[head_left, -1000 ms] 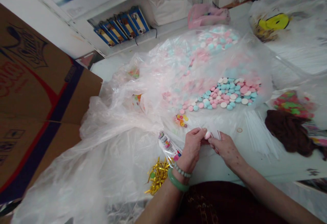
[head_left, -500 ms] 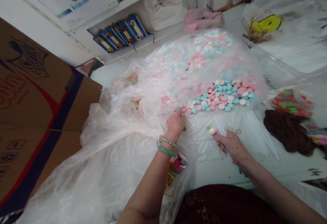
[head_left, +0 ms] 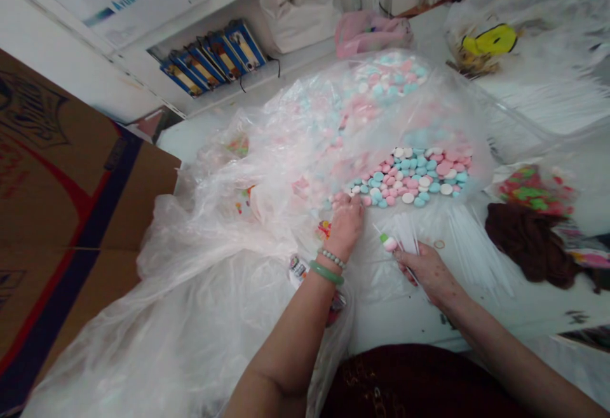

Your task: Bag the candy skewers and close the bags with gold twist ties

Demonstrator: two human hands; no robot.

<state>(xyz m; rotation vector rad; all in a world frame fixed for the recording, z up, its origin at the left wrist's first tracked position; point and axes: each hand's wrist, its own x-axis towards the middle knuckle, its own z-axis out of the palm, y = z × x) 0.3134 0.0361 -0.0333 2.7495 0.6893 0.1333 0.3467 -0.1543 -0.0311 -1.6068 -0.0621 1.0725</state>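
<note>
My left hand (head_left: 347, 224), with a beaded bracelet and a green bangle (head_left: 326, 272), reaches to the near edge of a heap of round pink, blue and white sweets (head_left: 405, 176). Its fingers are bent down against the sweets; whatever is between them is hidden. My right hand (head_left: 426, 270) is closed around a thin skewer, with green, white and pink sweets (head_left: 387, 242) threaded near its tip. White strips (head_left: 406, 230) also stick up out of this hand. The heap spills from a large clear plastic bag (head_left: 305, 132).
More white strips (head_left: 476, 246) lie right of my right hand, beside a brown cloth (head_left: 528, 243) and a bag of red and green sweets (head_left: 534, 190). A cardboard box (head_left: 71, 215) stands at left. Behind are shelves with blue boxes (head_left: 210, 56) and a pink bag (head_left: 372, 32).
My left hand has moved right along the near edge of the heap, uncovering a colourful wrapper. My right hand still holds the skewer and strips. The view has shifted slightly.
</note>
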